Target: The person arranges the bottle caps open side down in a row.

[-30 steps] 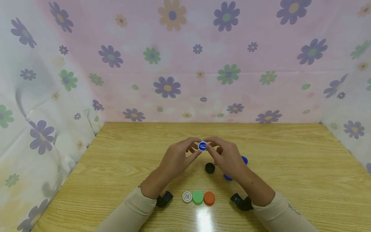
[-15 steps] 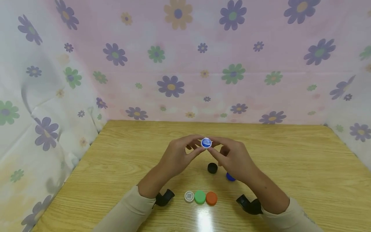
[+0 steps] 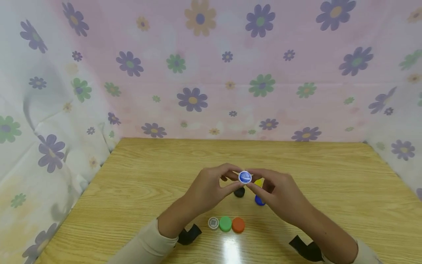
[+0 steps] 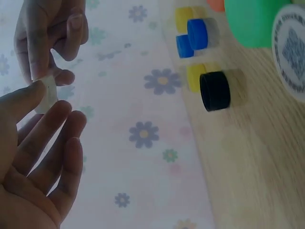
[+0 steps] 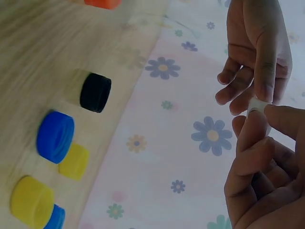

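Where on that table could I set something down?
The wooden tabletop is bare left of the left hand, right of the right hand, and along the floral backdrop. Crowded: around the black bottle cap, blue caps, yellow caps, and the nearer row of white cap, green cap and orange cap.

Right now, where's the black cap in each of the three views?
Head: black cap, lower half, slightly right of centre, partly covered.
Left wrist: black cap, right of centre, upper half.
Right wrist: black cap, left of centre, upper half.
Shared landmark: the white-rimmed cap, held up.
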Available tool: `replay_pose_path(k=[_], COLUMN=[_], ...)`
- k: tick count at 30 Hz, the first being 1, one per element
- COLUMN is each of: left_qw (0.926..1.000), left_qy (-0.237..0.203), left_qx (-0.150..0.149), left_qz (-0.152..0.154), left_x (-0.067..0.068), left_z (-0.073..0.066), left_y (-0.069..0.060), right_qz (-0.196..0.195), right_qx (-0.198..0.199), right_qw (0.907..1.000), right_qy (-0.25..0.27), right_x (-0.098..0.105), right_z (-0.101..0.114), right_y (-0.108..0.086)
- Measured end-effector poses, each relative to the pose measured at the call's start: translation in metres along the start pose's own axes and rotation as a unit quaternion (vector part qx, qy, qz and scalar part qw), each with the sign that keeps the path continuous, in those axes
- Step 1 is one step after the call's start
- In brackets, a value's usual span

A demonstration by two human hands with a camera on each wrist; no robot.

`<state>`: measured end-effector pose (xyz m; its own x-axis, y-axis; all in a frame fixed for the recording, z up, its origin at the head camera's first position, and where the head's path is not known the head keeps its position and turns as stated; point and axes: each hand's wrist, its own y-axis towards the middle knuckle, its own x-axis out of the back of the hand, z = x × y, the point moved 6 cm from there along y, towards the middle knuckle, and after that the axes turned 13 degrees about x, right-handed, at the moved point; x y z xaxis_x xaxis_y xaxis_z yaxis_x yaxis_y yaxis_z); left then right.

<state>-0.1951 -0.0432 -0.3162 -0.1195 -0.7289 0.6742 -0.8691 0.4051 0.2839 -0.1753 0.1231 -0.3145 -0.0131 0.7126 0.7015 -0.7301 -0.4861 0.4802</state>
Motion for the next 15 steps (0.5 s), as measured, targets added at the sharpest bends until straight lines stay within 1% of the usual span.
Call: replay_pose_path(k=[2, 5, 9, 12, 15], left_qw=[0.9998, 0.9986, 0.9954, 0.9926, 0.9904], left_qy=[0.004, 0.004, 0.008, 0.02, 0.035], left_qx=[0.002, 0.005, 0.017, 0.032, 0.043], left_qz=[0.018, 0.053, 0.094, 0.115, 0.127], left_x=[-0.004, -0.009, -0.015, -0.02, -0.024], left_z=[-0.002, -0.006, -0.007, -0.006, -0.003], left_y=[-0.002, -0.004, -0.006, -0.007, -0.007], right_qz=[0.003, -0.001, -0.01, -0.008, 0.003], right_qx=[0.003, 0.015, 0.035, 0.043, 0.044], right_qw=[1.0, 0.9999, 0.9993, 0.9987, 0.9983], right_qy=[0.003, 0.006, 0.011, 0.024, 0.039], right_x=[0.0, 0.001, 0.0, -0.001, -0.004], right_z=[0.0, 0.0, 0.0, -0.001, -0.004], right_y=[-0.007, -0.017, -0.027, -0.031, -0.034])
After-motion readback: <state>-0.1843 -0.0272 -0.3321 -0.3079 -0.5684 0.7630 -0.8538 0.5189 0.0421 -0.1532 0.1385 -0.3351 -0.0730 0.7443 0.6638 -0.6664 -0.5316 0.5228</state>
